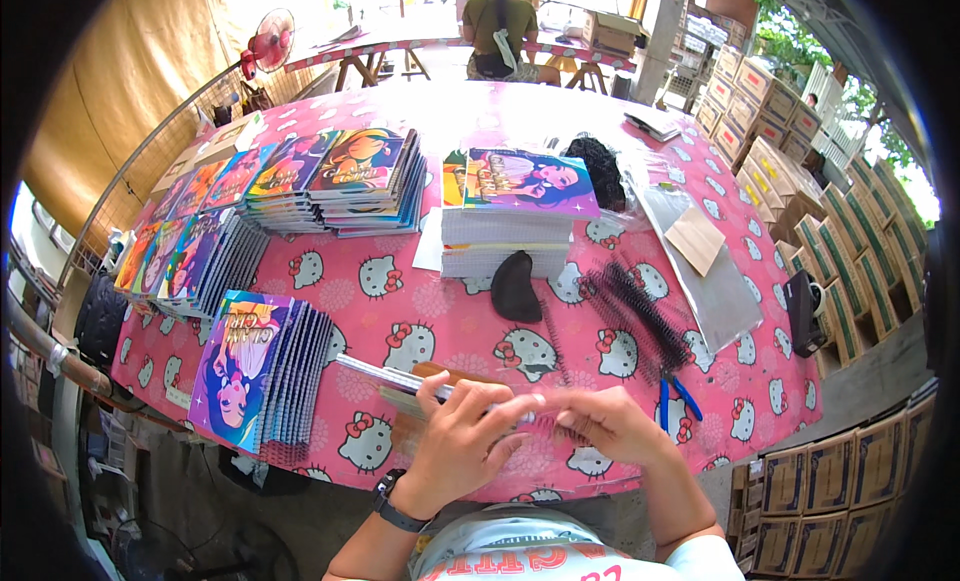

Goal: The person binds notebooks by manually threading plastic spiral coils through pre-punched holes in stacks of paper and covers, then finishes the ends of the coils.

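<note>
My left hand (465, 421), with a dark watch on the wrist, grips a thin notebook (385, 373) near the table's front edge. Its fingers curl over the pages, and part of the notebook is hidden beneath them. Close beside it, my right hand (610, 421) is pinched around a dark wire-like spiral coil (568, 431), blurred against the pink cloth. Beneath the notebook shows a brown wooden piece (405, 406). Blue-handled pliers (678, 401) lie just right of my right hand. Beyond them sits a loose bunch of black spiral coils (645, 316).
Stacked spiral notebooks (265, 371) stand at left, with more piles (365, 181) behind. A tall stack of unbound sheets and covers (515, 226) occupies the middle, with a black rounded pad (513, 286) before it. Clear plastic (710, 291) lies right. A person (500, 31) sits at the far table.
</note>
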